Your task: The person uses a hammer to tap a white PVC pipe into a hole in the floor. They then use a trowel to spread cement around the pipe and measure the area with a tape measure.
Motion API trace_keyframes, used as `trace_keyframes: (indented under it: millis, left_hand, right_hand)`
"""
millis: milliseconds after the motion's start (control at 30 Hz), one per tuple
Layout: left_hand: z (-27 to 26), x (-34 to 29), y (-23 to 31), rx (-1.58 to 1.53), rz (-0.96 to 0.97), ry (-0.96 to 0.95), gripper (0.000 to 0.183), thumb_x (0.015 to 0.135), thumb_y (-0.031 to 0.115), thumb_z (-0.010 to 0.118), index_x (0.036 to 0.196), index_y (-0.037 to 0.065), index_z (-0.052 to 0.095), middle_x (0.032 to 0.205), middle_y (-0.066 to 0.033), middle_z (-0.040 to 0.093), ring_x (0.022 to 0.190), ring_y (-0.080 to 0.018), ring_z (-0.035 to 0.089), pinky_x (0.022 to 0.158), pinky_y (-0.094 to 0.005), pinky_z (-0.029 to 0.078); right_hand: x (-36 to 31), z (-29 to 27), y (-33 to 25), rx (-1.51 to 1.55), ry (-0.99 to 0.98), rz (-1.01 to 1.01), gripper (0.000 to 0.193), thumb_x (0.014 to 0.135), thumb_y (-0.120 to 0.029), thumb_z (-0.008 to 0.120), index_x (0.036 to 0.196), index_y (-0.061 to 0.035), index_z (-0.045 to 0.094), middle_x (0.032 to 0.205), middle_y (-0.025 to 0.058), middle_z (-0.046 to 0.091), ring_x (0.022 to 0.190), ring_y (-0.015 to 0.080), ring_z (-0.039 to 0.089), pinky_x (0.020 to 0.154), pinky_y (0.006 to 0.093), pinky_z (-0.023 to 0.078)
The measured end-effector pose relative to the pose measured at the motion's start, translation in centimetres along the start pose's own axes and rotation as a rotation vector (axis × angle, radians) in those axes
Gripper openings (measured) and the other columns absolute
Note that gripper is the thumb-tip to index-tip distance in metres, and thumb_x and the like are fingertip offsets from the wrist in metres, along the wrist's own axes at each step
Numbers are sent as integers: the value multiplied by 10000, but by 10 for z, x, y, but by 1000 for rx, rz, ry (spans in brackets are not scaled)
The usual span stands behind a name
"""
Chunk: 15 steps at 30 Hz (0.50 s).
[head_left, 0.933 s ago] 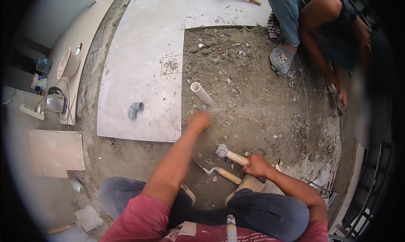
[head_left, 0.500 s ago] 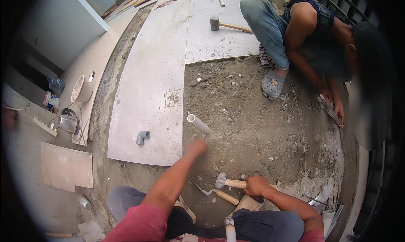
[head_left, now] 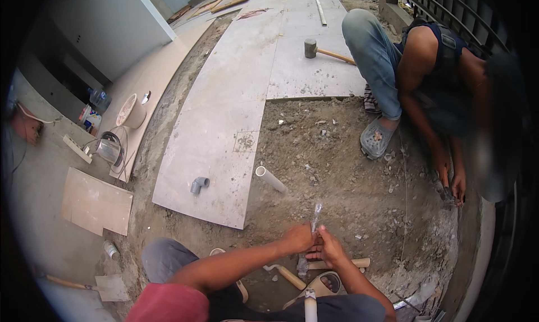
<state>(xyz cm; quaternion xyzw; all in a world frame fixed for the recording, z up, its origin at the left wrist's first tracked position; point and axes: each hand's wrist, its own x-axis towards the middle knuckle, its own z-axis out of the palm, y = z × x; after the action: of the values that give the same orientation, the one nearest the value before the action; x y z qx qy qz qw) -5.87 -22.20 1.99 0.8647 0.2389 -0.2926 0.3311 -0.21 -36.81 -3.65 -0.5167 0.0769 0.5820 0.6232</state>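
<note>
My left hand is closed around a narrow, shiny strip that looks like clear plastic. The strip's upper end sticks up beyond the fist. Close against it is my right hand, fingers and thumb apart, the fingertips reaching the left hand. A hammer lies on the ground just under both hands, its pale head to the left and part of its wooden handle covered by the right hand. Between my feet rests a trowel with a wooden handle. Ahead of my hands, a white pipe sticks up from the soil.
A grey pipe elbow sits on the large pale tile. Behind it lies a mallet. At right a co-worker crouches, hands low by a taut string. A bucket and an electric kettle stand left.
My right hand has let go of the hammer, which now lies lower. My left hand has moved from beside the pipe to the right and nearer, now holding the strip.
</note>
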Motion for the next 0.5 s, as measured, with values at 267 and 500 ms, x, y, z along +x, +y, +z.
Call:
trace_keyframes:
  millis: [267, 500]
  left_hand:
    - [-128, -157, 68, 131, 398, -709, 450, 954, 345, 588, 1230, -6, 536, 1231, -200, 569, 1106, -364, 575, 931, -441, 468]
    - [-213, -248, 61, -508, 1002, -415, 620, 900, 149, 690, 1377, -135, 415, 1251, -276, 598, 935, -321, 694, 783, -359, 564]
  right_hand:
    - [16, -25, -2, 49, 73, 19, 275, 941, -226, 585, 1114, -44, 474, 730, 50, 545, 486, 171, 557, 444, 338, 472]
    - [-16, -24, -73, -804, 132, -233, 327, 916, -237, 610, 1147, -28, 512, 726, 125, 607, 578, 249, 607, 536, 387, 494]
